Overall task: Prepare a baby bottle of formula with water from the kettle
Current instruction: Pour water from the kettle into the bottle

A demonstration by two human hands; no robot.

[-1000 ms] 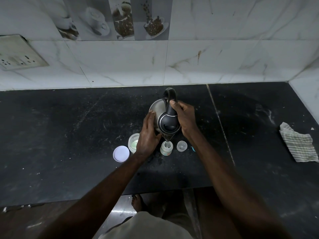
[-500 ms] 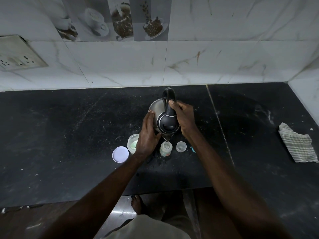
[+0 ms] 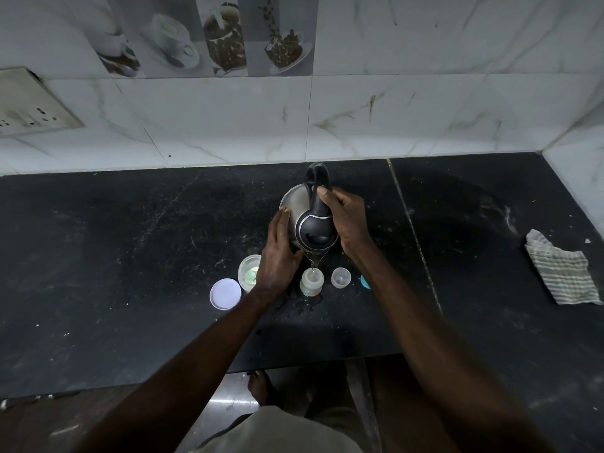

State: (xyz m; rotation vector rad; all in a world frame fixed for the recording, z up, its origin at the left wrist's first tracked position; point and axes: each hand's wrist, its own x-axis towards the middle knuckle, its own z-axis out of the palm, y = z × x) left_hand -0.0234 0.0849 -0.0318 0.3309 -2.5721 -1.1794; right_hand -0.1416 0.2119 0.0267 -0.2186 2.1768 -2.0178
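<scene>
A steel kettle [image 3: 298,204] with a black lid and handle is tipped toward me over a small open baby bottle [image 3: 311,282] on the black counter [image 3: 130,256]. Water runs from the spout into the bottle's mouth. My right hand [image 3: 348,220] grips the kettle's handle. My left hand [image 3: 277,253] lies flat against the kettle's left side, fingers together. An open formula tub [image 3: 247,271] stands left of the bottle, partly behind my left hand, with its round lid [image 3: 225,293] lying beside it.
A small clear cap [image 3: 341,277] and a teal piece [image 3: 364,282] sit right of the bottle. A striped cloth [image 3: 562,269] lies at the far right. Water drops spot the counter near the bottle. A socket plate [image 3: 29,106] is on the tiled wall.
The kettle stays tilted over the bottle with water still running; both hands hold about the same position.
</scene>
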